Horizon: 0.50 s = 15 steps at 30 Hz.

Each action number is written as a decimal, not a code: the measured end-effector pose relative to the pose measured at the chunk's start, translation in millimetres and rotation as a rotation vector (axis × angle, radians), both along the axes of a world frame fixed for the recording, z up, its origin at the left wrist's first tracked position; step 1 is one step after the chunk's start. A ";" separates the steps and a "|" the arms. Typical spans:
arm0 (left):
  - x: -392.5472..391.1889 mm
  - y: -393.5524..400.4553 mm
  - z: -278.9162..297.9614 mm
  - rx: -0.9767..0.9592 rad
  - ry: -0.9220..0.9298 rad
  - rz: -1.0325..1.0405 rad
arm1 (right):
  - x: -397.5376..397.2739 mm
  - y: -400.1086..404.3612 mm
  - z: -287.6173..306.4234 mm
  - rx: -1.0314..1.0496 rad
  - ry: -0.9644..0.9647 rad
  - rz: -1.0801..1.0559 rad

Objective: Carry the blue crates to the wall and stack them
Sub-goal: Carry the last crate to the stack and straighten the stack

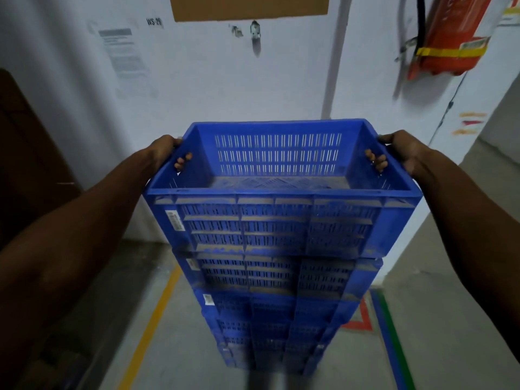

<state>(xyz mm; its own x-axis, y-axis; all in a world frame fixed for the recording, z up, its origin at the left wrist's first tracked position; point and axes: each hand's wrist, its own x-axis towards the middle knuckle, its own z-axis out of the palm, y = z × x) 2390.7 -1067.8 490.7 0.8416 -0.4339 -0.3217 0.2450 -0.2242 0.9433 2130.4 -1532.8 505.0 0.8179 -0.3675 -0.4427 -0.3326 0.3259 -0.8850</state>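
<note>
Both bare forearms reach forward from the near corners, each ending at a side of the top blue crate (278,192). On the left, the left hand (164,150) grips the crate's left handle, its fingertips (183,161) curled through the slot and showing inside. On the right, the right hand (405,149) grips the right handle the same way. This crate is empty and sits level on a stack of blue crates (275,311) standing on the grey floor (439,305) close to the white wall (213,85). A yellow floor line (153,322) runs left of the stack; blue and green lines (389,339) run to its right. A red fire extinguisher (450,38) hangs on the wall at far right, a brown cardboard sheet (247,7) and a printed notice (123,54) at far left.
</note>
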 end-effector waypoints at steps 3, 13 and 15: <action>6.8 -0.7 0.0 -0.021 0.005 -0.001 | 6.9 -0.2 -1.2 -0.006 -0.014 -0.008; 14.9 -2.2 -1.0 -0.018 0.007 -0.009 | -2.5 9.6 -4.1 0.000 -0.027 -0.042; 15.8 3.0 -0.8 0.011 0.025 -0.014 | -2.3 12.1 -5.2 0.003 -0.041 -0.042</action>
